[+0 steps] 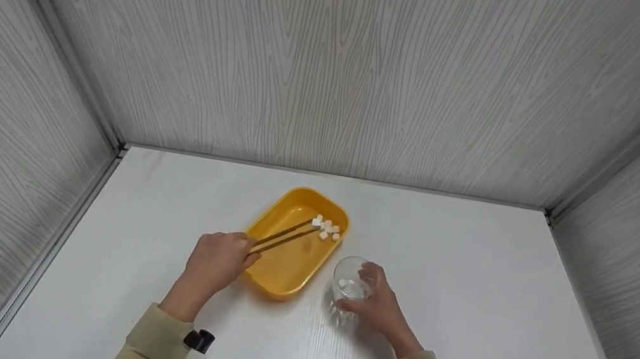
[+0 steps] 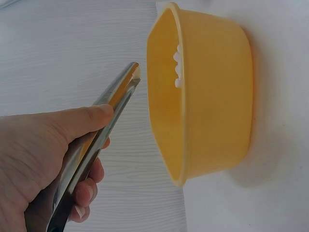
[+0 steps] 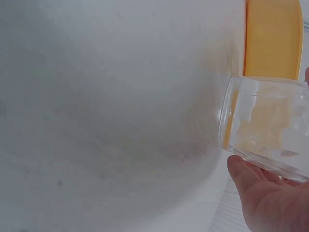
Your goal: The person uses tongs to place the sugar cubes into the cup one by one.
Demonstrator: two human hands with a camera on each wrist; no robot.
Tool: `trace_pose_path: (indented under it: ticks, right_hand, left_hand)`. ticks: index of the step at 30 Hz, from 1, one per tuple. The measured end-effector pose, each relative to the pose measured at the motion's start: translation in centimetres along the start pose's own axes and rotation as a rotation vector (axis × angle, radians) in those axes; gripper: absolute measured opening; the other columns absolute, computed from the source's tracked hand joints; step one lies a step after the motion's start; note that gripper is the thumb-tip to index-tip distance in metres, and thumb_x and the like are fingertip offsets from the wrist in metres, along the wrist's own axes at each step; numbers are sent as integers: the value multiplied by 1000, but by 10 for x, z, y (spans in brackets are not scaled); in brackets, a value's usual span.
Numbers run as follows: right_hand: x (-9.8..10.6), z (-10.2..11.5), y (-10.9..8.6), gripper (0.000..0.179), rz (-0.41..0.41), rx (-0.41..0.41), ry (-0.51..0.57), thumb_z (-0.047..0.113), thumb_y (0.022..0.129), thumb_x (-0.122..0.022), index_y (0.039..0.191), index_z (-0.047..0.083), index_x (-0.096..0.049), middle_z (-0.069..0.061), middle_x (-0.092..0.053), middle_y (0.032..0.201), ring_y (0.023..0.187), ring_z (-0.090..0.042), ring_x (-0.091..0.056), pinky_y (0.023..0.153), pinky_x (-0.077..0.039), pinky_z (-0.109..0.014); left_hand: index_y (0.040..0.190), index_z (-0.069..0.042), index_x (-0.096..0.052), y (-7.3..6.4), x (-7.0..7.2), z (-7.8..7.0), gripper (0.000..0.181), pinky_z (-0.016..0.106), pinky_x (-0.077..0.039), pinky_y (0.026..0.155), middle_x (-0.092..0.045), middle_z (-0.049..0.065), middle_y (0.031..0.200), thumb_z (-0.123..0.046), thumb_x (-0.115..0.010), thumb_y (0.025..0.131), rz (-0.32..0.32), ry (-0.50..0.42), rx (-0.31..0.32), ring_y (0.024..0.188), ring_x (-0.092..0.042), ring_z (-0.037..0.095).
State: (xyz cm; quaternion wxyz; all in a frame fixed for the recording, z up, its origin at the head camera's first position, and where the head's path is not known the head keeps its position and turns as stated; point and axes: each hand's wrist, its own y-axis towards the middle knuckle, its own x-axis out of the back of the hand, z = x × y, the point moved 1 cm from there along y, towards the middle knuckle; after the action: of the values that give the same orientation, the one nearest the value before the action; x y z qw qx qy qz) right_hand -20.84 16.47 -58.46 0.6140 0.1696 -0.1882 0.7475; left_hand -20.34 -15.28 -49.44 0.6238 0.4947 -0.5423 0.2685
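Note:
My left hand (image 1: 217, 261) grips a pair of metal tongs (image 2: 82, 174), thumb on one arm and fingers curled round the other. The tongs reach over a yellow plastic tub (image 1: 282, 267), a small white cube (image 1: 316, 222) at their tips. Several more white cubes (image 1: 327, 228) lie in the tub's far right corner. To the right of the tub, a clear drinking glass (image 3: 265, 121) stands upright on the table, a white cube (image 1: 342, 283) inside it. My right hand (image 1: 380, 308) holds this glass from its right side, thumb and fingers spread round it.
A white tabletop (image 1: 471, 280) lies under everything. Grey wood-grain panels (image 1: 338, 67) wall it in at the back and on both sides.

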Motion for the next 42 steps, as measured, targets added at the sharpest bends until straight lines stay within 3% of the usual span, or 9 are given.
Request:
trace_pose_path:
  ticks: [5, 16, 27, 32, 38, 42]
  right_hand:
    - [1, 0, -1, 96, -3, 35, -13, 31, 69, -91, 142, 8, -35, -17, -49, 141, 134, -34, -42, 107, -32, -53]
    - [0, -1, 0, 94, 1, 26, 8, 27, 69, -90, 143, 8, -35, -18, -48, 142, 134, -35, -41, 107, -32, -53]
    - [1, -1, -1, 92, 11, 21, 26, 28, 71, -90, 143, 12, -35, -16, -47, 142, 134, -37, -40, 106, -32, -55]
    - [1, -2, -1, 95, 36, 15, 66, 26, 72, -89, 146, 9, -31, -18, -43, 145, 137, -37, -37, 105, -34, -55]
    - [0, 0, -1, 97, 30, -2, 79, 28, 70, -90, 146, 10, -32, -18, -43, 145, 137, -37, -37, 106, -32, -55]
    - [0, -1, -1, 98, 20, -2, 76, 28, 69, -91, 145, 8, -33, -18, -44, 144, 136, -38, -38, 106, -31, -56]
  left_hand:
    - [76, -7, -64, -6, 7, -10, 27, 31, -41, 46, -50, 0, 61, -28, -80, 84, -44, -18, -38, 49, -42, 15]
    - [78, -9, -65, -16, 7, -43, 26, 25, -32, 45, -44, -4, 60, -31, -79, 84, -54, -52, -149, 49, -37, 11]
    - [78, -11, -68, -19, -2, -62, 26, 30, -41, 53, -54, -3, 64, -35, -79, 83, -88, -47, -238, 55, -50, 13]
    - [85, -9, -74, -18, -3, -59, 30, 32, -46, 58, -61, 0, 69, -38, -81, 80, -119, -33, -212, 59, -53, 15]
    - [85, -6, -71, -17, -2, -51, 30, 26, -40, 45, -55, 1, 64, -34, -81, 80, -115, -69, -141, 50, -44, 13]
    - [89, -3, -72, -18, -3, -43, 33, 26, -40, 44, -57, 3, 66, -33, -82, 80, -118, -84, -77, 48, -45, 14]
